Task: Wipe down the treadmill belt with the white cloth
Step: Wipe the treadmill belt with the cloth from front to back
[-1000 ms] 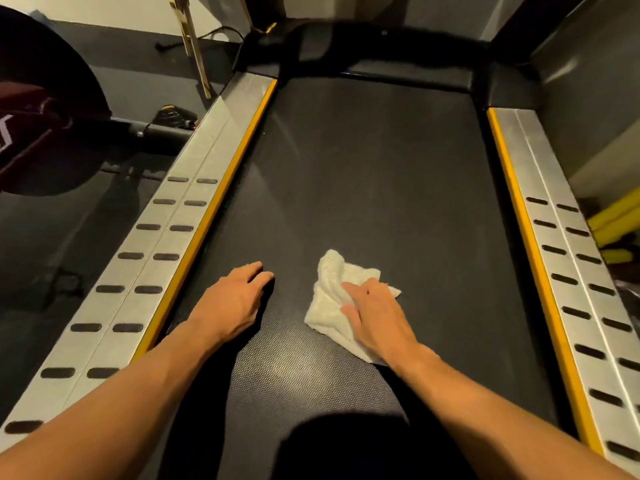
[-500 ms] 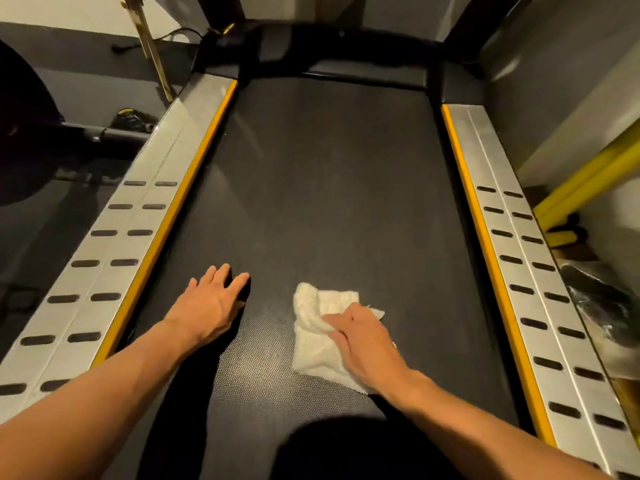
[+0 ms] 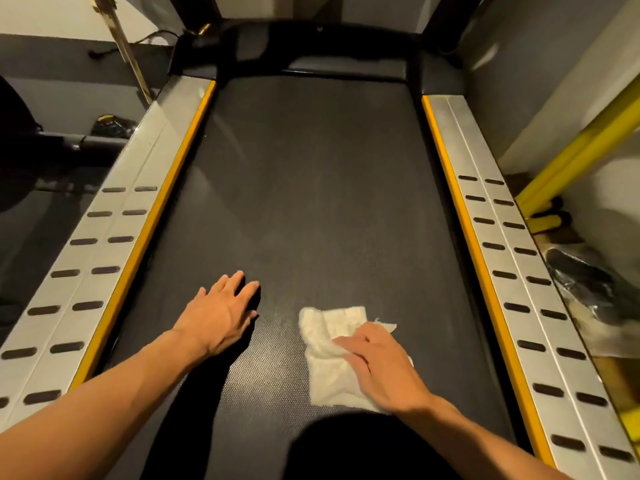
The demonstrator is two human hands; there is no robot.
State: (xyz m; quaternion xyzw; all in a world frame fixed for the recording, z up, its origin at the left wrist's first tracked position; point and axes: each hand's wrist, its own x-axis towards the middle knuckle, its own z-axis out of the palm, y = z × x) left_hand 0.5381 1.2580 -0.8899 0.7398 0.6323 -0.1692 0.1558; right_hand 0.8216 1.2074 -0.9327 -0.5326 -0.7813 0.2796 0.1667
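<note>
The black textured treadmill belt [image 3: 311,174] runs away from me up the middle of the view. A crumpled white cloth [image 3: 329,355] lies flat on its near part, right of centre. My right hand [image 3: 384,368] presses down on the cloth's right side, fingers pointing left and forward over it. My left hand [image 3: 221,313] rests palm down on the bare belt to the left of the cloth, fingers spread, holding nothing. A dark shadow covers the belt's nearest edge.
Silver side rails with dark slots and yellow inner strips flank the belt, left [image 3: 104,244] and right [image 3: 512,258]. The black motor hood [image 3: 311,50] closes the far end. Yellow bars [image 3: 568,161] and a dark wrapped object [image 3: 588,282] lie right of the treadmill.
The view has swung right and forward. My right hand has slid the cloth slightly nearer and flattened it more. My left hand stays planted on the belt.
</note>
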